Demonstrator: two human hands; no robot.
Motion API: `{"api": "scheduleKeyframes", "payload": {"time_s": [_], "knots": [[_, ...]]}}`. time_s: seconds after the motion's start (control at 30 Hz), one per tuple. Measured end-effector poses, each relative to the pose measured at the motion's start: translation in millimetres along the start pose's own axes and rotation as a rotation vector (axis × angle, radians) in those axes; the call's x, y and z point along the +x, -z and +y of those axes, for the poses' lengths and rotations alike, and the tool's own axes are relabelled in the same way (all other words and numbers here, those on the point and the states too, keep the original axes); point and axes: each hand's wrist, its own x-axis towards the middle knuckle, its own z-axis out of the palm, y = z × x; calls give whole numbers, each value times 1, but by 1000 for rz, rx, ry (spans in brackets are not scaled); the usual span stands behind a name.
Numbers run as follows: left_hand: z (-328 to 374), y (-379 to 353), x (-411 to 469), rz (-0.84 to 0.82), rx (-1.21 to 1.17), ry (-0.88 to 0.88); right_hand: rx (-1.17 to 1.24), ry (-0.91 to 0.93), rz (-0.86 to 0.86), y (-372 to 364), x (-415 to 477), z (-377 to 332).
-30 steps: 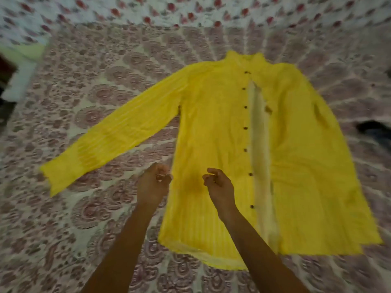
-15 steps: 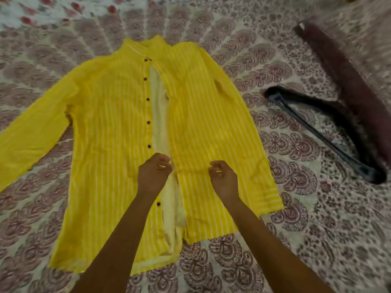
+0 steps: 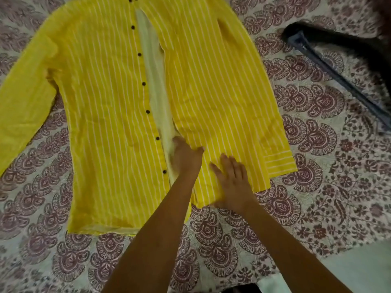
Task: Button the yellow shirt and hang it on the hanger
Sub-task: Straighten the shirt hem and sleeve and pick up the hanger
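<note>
The yellow shirt (image 3: 211, 85), white-striped, lies flat and face up on the bed with its front open. A pale strip of lining shows between the two panels. Dark buttons (image 3: 147, 111) run down the edge of the left panel. My left hand (image 3: 186, 157) is at the inner edge of the right panel near the hem, thumb on top of the cloth and fingers at the edge. Flat on the same panel just to the right rests my right hand (image 3: 231, 182), fingers spread. The dark hanger (image 3: 338, 75) lies on the bed to the right of the shirt.
A printed bedsheet (image 3: 306, 208) with maroon paisley motifs covers the bed. Something dark maroon (image 3: 384, 15) lies at the top right corner beside the hanger. The shirt's left sleeve (image 3: 23, 106) stretches out toward the left edge.
The view has swung and closed in on the shirt. Both hands moved onto the right panel near the hem. My right hand went from curled to spread flat.
</note>
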Motion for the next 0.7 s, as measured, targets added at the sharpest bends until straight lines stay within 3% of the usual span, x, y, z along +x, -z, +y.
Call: {"api": "scheduleKeyframes", "payload": {"time_s": [0.1, 0.23, 0.37, 0.43, 0.53, 0.6, 0.7], "knots": [[-8, 5, 12, -48, -14, 25, -36, 43, 59, -1, -2, -2], [-17, 19, 16, -42, -210, -93, 14, 186, 220, 7, 3, -1], [-23, 32, -1, -103, -474, -55, 355, 207, 289, 20, -2, -7], [-29, 40, -13, -203, -566, 43, 617, 88, 384, 33, -7, -16], [-39, 45, -36, -471, -716, 162, 725, 58, 467, 46, -16, -31], [-48, 48, -46, -403, -848, 152, 710, 200, 402, 45, -23, -42], [-66, 64, -46, -57, -1015, 56, 673, 277, 359, 37, -31, -51]]}}
